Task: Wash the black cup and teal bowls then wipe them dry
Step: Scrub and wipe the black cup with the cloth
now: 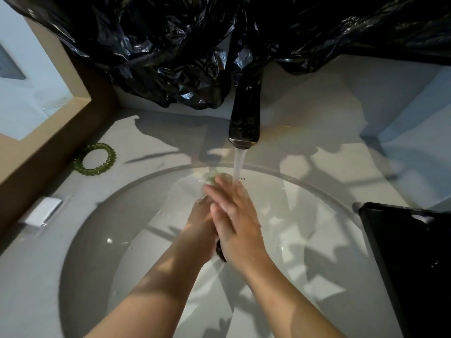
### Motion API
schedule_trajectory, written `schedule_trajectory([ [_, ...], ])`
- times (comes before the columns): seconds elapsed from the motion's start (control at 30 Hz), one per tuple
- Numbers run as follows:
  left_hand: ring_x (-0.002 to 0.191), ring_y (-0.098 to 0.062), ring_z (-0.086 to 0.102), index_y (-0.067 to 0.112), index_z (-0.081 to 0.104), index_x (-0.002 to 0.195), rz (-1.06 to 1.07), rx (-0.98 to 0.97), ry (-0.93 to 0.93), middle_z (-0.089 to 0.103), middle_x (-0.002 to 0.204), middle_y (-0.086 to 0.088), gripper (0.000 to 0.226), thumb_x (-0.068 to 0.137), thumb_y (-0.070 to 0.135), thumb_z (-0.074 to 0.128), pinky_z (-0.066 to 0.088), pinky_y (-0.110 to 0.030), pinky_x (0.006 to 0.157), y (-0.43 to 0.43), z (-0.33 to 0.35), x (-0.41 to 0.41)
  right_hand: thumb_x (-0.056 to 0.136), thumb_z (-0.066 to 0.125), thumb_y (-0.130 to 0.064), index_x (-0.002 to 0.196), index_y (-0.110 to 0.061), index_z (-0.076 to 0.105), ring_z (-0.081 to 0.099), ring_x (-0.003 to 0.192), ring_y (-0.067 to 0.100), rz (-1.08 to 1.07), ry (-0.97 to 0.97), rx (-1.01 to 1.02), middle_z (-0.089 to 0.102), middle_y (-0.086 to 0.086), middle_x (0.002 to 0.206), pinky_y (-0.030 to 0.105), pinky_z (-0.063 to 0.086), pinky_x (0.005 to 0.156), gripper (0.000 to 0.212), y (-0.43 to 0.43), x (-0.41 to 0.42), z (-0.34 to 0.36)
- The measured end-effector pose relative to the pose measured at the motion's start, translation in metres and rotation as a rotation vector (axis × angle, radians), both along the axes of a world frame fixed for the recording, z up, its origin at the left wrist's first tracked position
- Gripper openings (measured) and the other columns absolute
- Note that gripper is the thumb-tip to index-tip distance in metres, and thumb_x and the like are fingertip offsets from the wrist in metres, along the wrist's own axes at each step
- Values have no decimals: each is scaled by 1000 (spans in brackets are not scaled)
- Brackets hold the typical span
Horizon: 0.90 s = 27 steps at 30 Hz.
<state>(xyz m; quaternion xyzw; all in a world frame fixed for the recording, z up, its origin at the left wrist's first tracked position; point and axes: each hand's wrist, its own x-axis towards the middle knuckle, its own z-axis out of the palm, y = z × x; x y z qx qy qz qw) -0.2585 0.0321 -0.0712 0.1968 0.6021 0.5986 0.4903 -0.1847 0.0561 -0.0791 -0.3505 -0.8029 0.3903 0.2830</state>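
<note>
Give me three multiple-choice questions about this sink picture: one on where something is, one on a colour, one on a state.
1. Where is the green hair tie? A on the counter left of the basin; B on a wrist; C on a shelf.
2. What colour is the crumpled plastic bag behind the tap? A white; B teal; C black.
3. The tap is: A off; B running; C wrapped in cloth.
Answers: A, it lies by the wooden frame; C, it is glossy black; B, a water stream falls from it.
</note>
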Motion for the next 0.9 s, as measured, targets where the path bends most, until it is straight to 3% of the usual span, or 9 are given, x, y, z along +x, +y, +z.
schedule_trajectory([
  [0.07,63,-13,65,5,60,99,-68,21,1,65,76,-7,25,99,5,36,49,-19,51,0,3,-1,88,34,-45,127,-37,54,30,134,0,-73,90,-65,47,-23,133,26,20,115,44,9,1,2],
  [0.17,61,-21,62,-2,60,95,-32,78,-16,64,72,-13,28,99,16,39,49,-24,48,3,10,-1,93,43,-35,102,-39,65,56,113,6,-253,439,-593,64,-15,113,37,45,102,25,27,6,7],
  [0.27,73,-23,69,0,62,94,143,121,-184,72,77,-12,32,101,17,36,56,-26,60,8,13,-1,97,40,-33,127,-37,52,60,109,19,-200,460,-902,61,0,122,37,56,81,32,23,9,8],
  [0.37,93,-28,66,-3,57,113,310,2,-144,68,104,-18,35,101,24,38,53,-31,73,12,12,-2,79,52,-51,141,-37,31,43,128,8,-92,431,-822,44,-14,139,19,36,103,66,-2,1,7],
  [0.43,88,-24,62,1,54,121,359,-61,-99,62,107,-16,34,100,24,40,48,-33,73,12,9,-5,75,44,-54,133,-43,32,31,133,-1,-37,312,-566,37,-30,134,4,23,102,61,-13,-4,0],
  [0.57,71,-17,59,10,58,88,207,-131,-94,60,80,-5,23,100,14,38,51,-27,62,10,5,-6,79,36,-56,132,-44,34,14,142,-2,-57,148,-299,25,-18,150,22,11,118,54,-7,-3,-8],
  [0.67,69,-19,68,6,64,102,-34,-114,45,69,78,-10,28,101,14,37,52,-25,60,5,-1,-2,87,38,-34,130,-29,52,20,140,2,-107,165,-203,33,-18,142,26,14,119,45,7,3,-8],
  [0.8,74,-32,63,-4,60,102,-70,-1,67,62,86,-23,31,100,18,38,53,-32,58,4,3,3,87,50,-39,103,-35,66,58,111,13,-281,458,-742,62,-2,119,29,47,98,23,25,6,-4],
  [0.9,91,-32,65,-3,60,107,92,79,-40,67,98,-21,32,101,18,37,51,-37,80,6,6,7,78,51,-63,123,-38,55,54,121,22,-267,396,-858,58,-1,131,44,41,106,52,19,4,-4],
])
